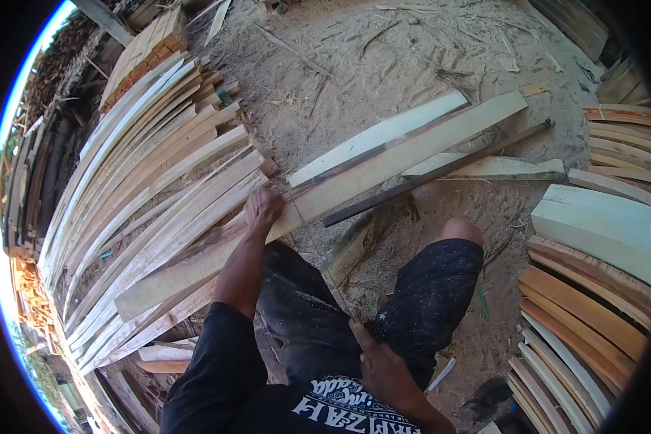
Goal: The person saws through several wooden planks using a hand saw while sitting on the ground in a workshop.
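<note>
Closest in, the right hand [385, 369] is wrapped round the end of one long, thin tool [335, 289], which runs up to one long plank [383, 165]. The left hand [265, 207] is curled over the plank's far edge and holds it, with the plank right under this hand, slanting out from one big row of boards [132, 165] at the sandy ground's [267, 87] left edge. Farther out, one dark bar [441, 172] is beside the plank, and one pale board [380, 137] is just past it.
</note>
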`<move>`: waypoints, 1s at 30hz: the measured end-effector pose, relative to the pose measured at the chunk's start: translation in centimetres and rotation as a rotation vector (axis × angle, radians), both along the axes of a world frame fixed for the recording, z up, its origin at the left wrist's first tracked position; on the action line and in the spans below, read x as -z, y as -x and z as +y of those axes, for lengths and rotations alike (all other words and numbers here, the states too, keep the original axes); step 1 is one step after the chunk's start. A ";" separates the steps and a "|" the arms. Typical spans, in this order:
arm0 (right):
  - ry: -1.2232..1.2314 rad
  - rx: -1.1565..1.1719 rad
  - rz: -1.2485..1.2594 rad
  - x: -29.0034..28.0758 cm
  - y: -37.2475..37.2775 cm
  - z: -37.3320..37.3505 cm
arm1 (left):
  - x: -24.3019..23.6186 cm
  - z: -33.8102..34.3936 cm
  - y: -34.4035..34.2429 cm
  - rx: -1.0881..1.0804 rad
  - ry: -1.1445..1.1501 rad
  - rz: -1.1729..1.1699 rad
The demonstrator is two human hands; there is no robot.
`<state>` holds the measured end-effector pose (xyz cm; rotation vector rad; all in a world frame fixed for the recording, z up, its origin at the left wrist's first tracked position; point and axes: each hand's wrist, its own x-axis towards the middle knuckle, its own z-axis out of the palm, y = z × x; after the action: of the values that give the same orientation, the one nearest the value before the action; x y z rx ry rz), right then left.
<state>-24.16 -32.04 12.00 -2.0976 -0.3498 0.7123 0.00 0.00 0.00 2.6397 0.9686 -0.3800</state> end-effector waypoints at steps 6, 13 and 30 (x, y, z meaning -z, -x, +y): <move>-0.139 0.089 -0.159 9.2 -8.6 7.2 | -0.8 0.0 -0.4 0.081 -0.028 -0.022; 0.009 -0.011 -0.091 4.6 -5.3 6.3 | -1.4 0.7 0.2 -0.038 -0.014 -0.081; -0.119 0.260 -0.426 6.4 -5.8 -0.1 | -2.6 2.2 4.1 0.056 0.175 -0.126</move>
<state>-18.38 -32.17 5.57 -2.1194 -0.3315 0.0860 -4.06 2.19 2.60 2.5026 0.7857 -0.2924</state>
